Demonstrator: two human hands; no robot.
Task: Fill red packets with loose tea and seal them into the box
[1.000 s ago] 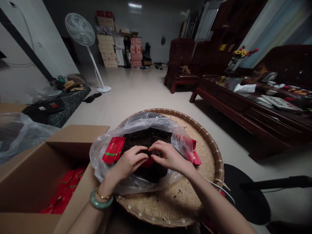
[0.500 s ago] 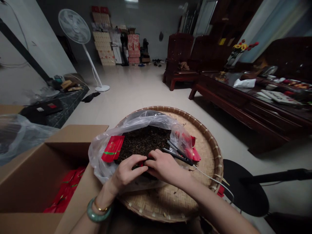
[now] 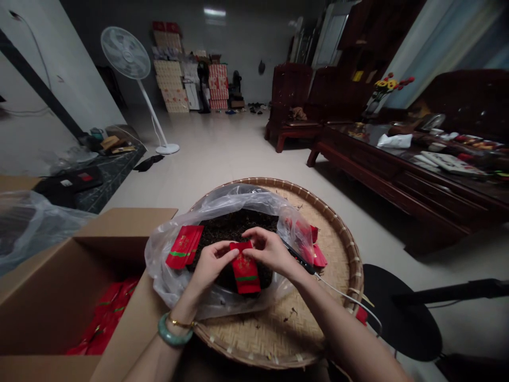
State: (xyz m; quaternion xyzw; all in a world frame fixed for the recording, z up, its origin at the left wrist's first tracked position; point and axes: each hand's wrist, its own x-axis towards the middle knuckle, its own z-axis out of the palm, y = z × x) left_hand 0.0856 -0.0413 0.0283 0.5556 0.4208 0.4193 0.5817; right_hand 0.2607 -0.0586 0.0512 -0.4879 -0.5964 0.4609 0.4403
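Observation:
Both hands pinch the top end of a small red packet (image 3: 246, 273) with a green stripe, held over the dark loose tea leaves (image 3: 222, 225). My left hand (image 3: 212, 262) grips its left top corner, and my right hand (image 3: 268, 252) its right. The leaves lie in an opened clear plastic bag (image 3: 170, 276) on a round woven bamboo tray (image 3: 274, 339). A stack of flat red packets (image 3: 185, 246) rests on the leaves at the left. Partly behind my right hand lies a black hand-held sealer (image 3: 300, 260) with a white cord.
An open cardboard box (image 3: 131, 313) at the left contains several red packets (image 3: 105, 315). More red packets (image 3: 318, 254) lie at the tray's right side. A black round stand base (image 3: 401, 307) stands right of the tray. Farther off are a white fan (image 3: 127, 55) and a dark wooden table (image 3: 405, 175).
The red packet, mostly hidden between my fingers before, now hangs flat with its front showing. My hands have risen slightly, and the right one now covers the sealer's jaws.

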